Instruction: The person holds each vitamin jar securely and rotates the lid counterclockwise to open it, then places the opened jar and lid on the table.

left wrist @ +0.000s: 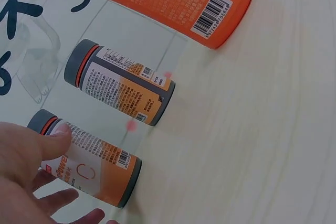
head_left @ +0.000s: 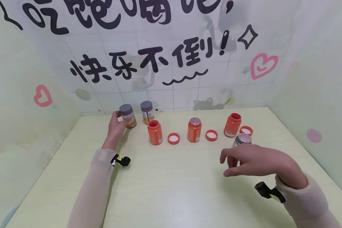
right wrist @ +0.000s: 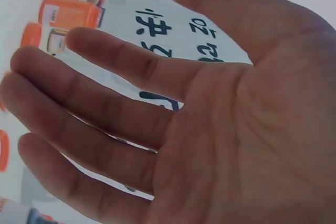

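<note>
At the back left stands a supplement jar with a grey lid (head_left: 126, 110). My left hand (head_left: 116, 129) is around it, thumb across its label and the other fingers (left wrist: 59, 201) loosely spread along the far side. A second grey-lidded jar (head_left: 147, 114) stands just to the right. My right hand (head_left: 256, 160) hovers over the right part of the table, empty, fingers loosely bent. Behind it, partly hidden, a dark jar (head_left: 243, 138) shows a foil seal on top.
Three orange bottles stand mid-table: the left (head_left: 155, 134) and right (head_left: 232, 126) ones show open mouths, while the middle one (head_left: 194, 131) has a foil seal. Upturned orange caps (head_left: 174, 138) lie beside them. A printed sheet (head_left: 182, 95) covers the wall behind the table.
</note>
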Demonstrator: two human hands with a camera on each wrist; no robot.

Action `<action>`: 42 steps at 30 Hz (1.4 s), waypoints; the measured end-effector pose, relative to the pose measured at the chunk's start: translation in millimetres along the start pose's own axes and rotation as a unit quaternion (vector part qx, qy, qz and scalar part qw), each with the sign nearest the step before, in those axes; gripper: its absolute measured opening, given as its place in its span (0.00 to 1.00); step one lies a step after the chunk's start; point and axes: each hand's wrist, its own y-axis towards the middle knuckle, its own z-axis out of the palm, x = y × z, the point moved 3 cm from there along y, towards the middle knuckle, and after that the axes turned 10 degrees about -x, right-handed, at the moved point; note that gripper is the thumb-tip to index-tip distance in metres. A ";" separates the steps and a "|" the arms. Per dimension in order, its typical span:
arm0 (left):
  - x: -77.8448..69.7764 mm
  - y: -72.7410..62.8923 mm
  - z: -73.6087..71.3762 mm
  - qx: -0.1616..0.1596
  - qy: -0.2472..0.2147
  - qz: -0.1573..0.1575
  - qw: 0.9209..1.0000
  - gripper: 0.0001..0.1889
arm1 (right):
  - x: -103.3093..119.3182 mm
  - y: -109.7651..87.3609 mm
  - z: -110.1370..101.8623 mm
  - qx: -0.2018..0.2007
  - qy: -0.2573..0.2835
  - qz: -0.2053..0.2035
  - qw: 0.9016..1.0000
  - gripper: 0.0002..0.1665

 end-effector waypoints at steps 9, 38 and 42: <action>-7.0 -6.3 4.4 -0.005 -0.002 -0.012 1.000 0.34 | -5.1 24.1 21.5 -0.001 0.020 -0.025 0.999 0.15; -134.4 -142.6 47.4 0.100 -0.070 0.133 0.984 0.28 | -10.1 64.7 49.2 -0.124 0.088 0.021 0.988 0.37; -131.9 -160.7 60.6 0.120 -0.035 0.143 0.982 0.27 | -9.2 64.0 47.5 -0.133 0.089 0.025 0.987 0.37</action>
